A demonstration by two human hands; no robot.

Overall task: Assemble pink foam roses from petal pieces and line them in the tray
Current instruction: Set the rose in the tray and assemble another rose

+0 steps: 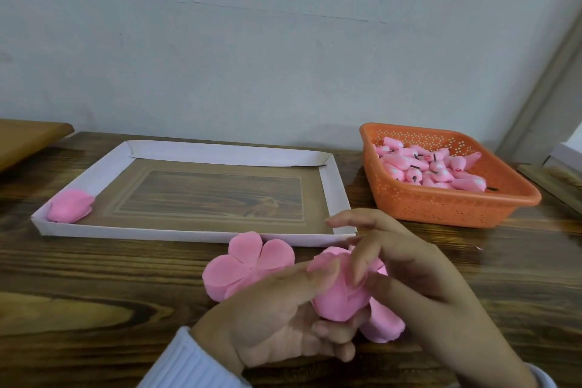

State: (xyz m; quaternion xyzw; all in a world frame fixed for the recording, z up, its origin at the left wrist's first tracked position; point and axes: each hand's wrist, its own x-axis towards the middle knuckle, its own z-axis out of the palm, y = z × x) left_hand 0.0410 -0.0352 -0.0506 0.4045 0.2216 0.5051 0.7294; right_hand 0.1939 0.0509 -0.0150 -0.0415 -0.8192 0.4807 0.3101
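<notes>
A half-built pink foam rose [338, 296] sits between my two hands near the table's front. My left hand [277, 321] grips it from below and the left, thumb laid across a petal. My right hand [406, 264] presses a petal against the bud with its fingertips, thumb under the flower. A loose petal lobe [382, 324] hangs out beneath. A stack of flat pink petal pieces [248, 261] lies on the table just left of my hands. One finished pink rose [71, 205] rests in the near left corner of the white-rimmed tray [335, 189].
An orange perforated basket [447, 201] at the right back holds several pink rose buds [431, 168] with dark stems. The wooden table [94, 293] runs up to a pale wall. A brown board [28, 138] juts in at the far left.
</notes>
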